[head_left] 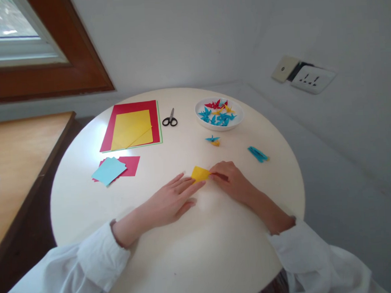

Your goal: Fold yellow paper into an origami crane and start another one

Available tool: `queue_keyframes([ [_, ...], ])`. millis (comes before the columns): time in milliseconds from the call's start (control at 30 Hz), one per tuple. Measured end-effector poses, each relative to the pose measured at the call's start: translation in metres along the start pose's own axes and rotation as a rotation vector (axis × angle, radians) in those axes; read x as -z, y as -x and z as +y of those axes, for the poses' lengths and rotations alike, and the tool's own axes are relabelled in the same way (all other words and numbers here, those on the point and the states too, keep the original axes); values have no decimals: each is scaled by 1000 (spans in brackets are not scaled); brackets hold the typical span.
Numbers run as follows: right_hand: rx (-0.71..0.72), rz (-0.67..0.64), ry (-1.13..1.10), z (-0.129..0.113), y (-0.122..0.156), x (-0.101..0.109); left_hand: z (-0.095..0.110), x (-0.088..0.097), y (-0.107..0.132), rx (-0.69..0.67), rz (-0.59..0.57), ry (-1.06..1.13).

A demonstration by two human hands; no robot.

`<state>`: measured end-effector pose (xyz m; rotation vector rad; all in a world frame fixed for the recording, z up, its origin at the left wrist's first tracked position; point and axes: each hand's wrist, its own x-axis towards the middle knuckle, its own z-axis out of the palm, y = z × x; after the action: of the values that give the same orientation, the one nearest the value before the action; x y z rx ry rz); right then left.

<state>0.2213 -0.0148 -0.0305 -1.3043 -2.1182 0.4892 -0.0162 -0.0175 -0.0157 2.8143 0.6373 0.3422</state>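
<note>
A small yellow piece of origami paper (200, 173) lies on the white round table (189, 262) between my hands. My left hand (172, 198) rests flat with its fingers stretched out, the fingertips touching the paper's left and lower edges. The thumb and forefinger of my right hand (232, 179) pinch the paper's right corner. Just beyond the hands sits a small blue and yellow folded paper piece (214, 140). To the right of my right hand lie several narrow folded blue paper strips (258, 154).
A white dish (198, 119) at the back holds several blue, red and yellow paper cranes. Black-handled scissors (170, 118) lie left of it. Large red and yellow sheets (131, 126) and small light-blue squares (109, 170) are at the left. A wall socket (312, 78) is at the right.
</note>
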Motion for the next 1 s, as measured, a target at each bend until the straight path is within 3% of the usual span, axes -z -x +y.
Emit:
queue_keyframes([
  [367,-312,3,12,-16,-9,-3,5,4,1,8,-57,-28],
  [567,-356,-5,57,-16,-11,-7,8,4,1,73,-54,-51],
  [1000,-388,17,148,-18,-13,-13,9,1,-2,71,7,-136],
])
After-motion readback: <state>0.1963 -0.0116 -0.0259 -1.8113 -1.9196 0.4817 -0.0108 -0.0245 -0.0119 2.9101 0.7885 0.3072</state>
